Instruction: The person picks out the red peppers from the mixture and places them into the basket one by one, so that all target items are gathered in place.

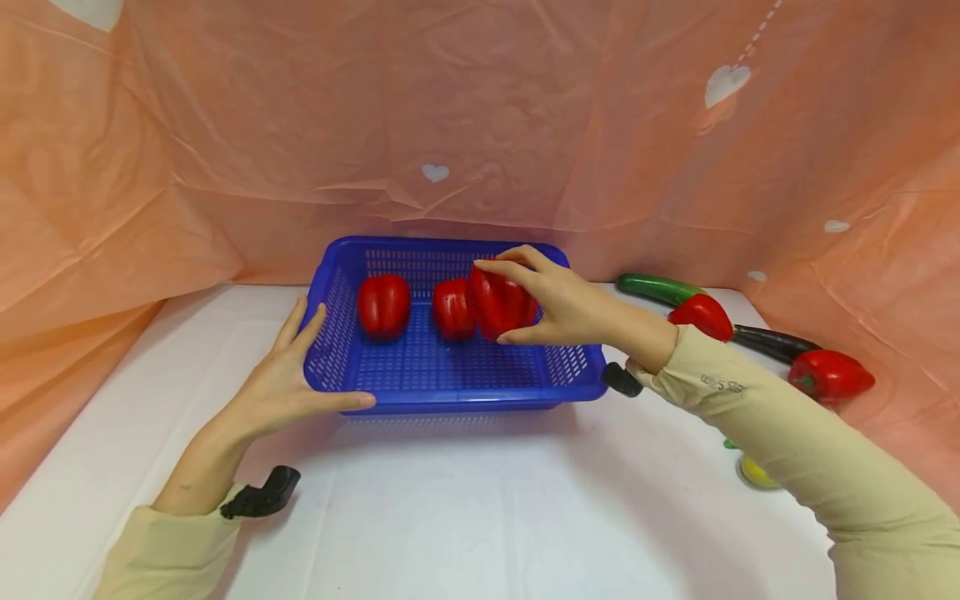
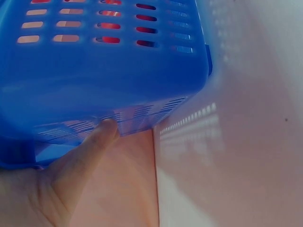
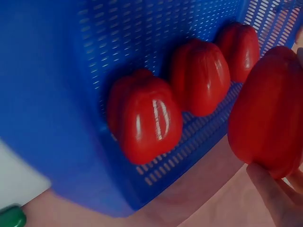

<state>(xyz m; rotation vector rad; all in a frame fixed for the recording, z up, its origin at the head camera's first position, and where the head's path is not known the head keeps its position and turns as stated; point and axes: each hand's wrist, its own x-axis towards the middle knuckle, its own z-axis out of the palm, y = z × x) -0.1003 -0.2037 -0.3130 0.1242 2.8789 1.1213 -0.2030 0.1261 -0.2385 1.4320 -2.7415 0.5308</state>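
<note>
A blue plastic basket (image 1: 465, 401) with slotted walls stands on the table, holding red bell peppers. My right hand (image 1: 566, 302) grips another red bell pepper (image 1: 497, 307) between thumb and fingers, above the basket's right half. Inside, a pepper (image 1: 384, 306) sits at left and a second (image 1: 453, 309) in the middle. A third pepper (image 3: 150, 122) shows in the right wrist view; the held one hides it in the head view. My left hand (image 1: 281, 383) touches the basket's near left corner with straight, spread fingers, and in the left wrist view a digit rests against the outer wall (image 2: 94, 71).
To the right of the basket lie a green cucumber (image 1: 656, 287), a red vegetable (image 1: 703, 316), a dark eggplant (image 1: 772, 341) and a red pepper (image 1: 831, 377). Something yellow (image 1: 756, 473) is partly behind the right sleeve. Peach cloth (image 1: 480, 125) hangs around the white table.
</note>
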